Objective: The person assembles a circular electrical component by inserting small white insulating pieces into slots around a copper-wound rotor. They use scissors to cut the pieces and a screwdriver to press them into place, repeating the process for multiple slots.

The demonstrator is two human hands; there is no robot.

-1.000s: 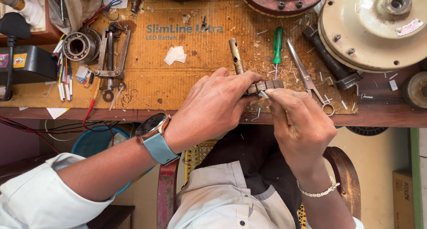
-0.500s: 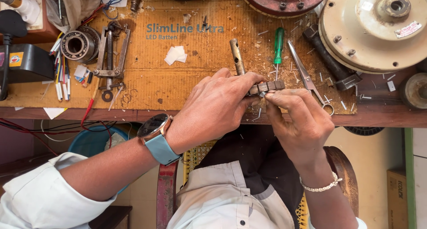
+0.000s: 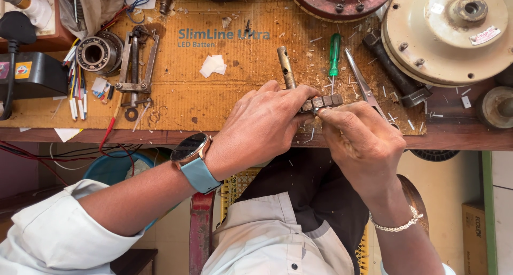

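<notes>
Both hands point(image 3: 315, 125) pinch small part point(image 3: 322, 102) — workbench point(image 3: 176, 101).

A wooden workbench point(image 3: 454, 138) carried a cardboard sheet point(image 3: 176, 101); on it lay a bearing point(image 3: 96, 53) far left and a green screwdriver point(image 3: 334, 53) right.

The left hand point(image 3: 262, 128) and right hand point(image 3: 363, 141) meet at the near edge of the tabletop point(image 3: 176, 106), with a small ridged metal part point(image 3: 322, 102) pinched between them. Just behind the hands lie a short metal rod point(image 3: 285, 66), a screwdriver point(image 3: 334, 56) and a pair of scissors point(image 3: 363, 85), side by side. Well off to the left of the left hand sit a puller tool point(image 3: 136, 61) and a bearing point(image 3: 96, 53). Behind and to the right of the right hand rests a round motor housing point(image 3: 449, 32).
</notes>
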